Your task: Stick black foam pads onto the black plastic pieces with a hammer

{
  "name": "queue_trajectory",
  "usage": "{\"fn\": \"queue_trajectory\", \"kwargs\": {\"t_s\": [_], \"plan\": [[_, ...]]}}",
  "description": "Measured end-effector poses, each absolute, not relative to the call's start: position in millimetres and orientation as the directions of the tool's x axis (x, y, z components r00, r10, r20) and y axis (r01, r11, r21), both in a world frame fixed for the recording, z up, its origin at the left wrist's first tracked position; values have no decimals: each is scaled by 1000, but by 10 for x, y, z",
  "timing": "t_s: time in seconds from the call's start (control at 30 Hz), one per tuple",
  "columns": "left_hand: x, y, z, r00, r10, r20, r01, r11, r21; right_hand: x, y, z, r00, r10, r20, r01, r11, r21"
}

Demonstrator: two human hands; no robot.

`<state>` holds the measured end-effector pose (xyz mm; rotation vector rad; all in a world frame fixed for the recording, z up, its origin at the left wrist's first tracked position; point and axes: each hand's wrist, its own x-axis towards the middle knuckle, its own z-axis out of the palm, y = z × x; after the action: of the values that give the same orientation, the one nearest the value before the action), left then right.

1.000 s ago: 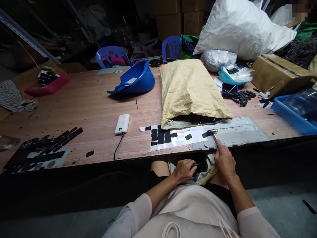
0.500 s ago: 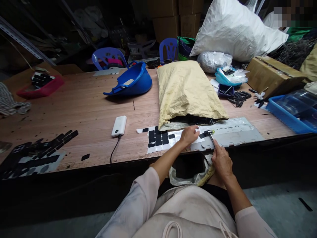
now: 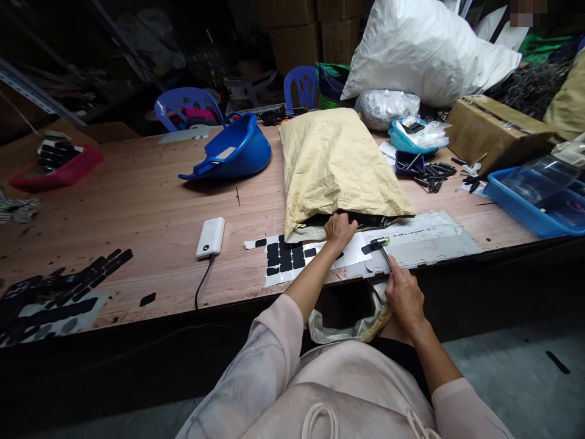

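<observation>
My left hand (image 3: 340, 228) is at the mouth of a pale yellow woven sack (image 3: 342, 161), its knuckles bent and its fingertips hidden in the dark opening. Dark pieces (image 3: 381, 221) show inside the sack. My right hand (image 3: 404, 292) is wrapped round the handle of a small hammer (image 3: 380, 243) with a black and yellow-green head. The hammer head rests low over a black patch (image 3: 367, 249) at the right end of a white backing sheet (image 3: 351, 251). On the sheet's left part, rows of black rounded pads (image 3: 286, 256) are stuck. Under the hammer lies a grey plate (image 3: 429, 241).
Left of the sheet are a white power bank (image 3: 211, 236) with a cable and a blue scoop-like basin (image 3: 242, 149). Black strips (image 3: 98, 268) lie at the far left. On the right stand a blue tray (image 3: 530, 207), a cardboard box (image 3: 500, 131) and a dark small box (image 3: 408, 163).
My left hand has moved from the white sheet beside the hammer head up and left to the sack's mouth. The right hand keeps its hold on the hammer. The view has shifted slightly.
</observation>
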<state>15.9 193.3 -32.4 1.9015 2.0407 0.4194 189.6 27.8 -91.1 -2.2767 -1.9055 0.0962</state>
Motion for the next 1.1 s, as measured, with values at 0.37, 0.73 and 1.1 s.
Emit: {"fn": "queue_trajectory", "kwargs": {"t_s": [0.37,0.73,1.1], "plan": [[-207,1055,-911,257,952,166,741,-305,598,1955,321,-874,211,976,44,911,-181,-370],[-190,1112,-1018,210,957,200,678,-290,676,1981,58,-941,167,971,170,632,27,-774],[-174,1138,-1018,188,971,148,676,-238,698,1791,-43,-1065,69,989,128,526,73,-847]]}}
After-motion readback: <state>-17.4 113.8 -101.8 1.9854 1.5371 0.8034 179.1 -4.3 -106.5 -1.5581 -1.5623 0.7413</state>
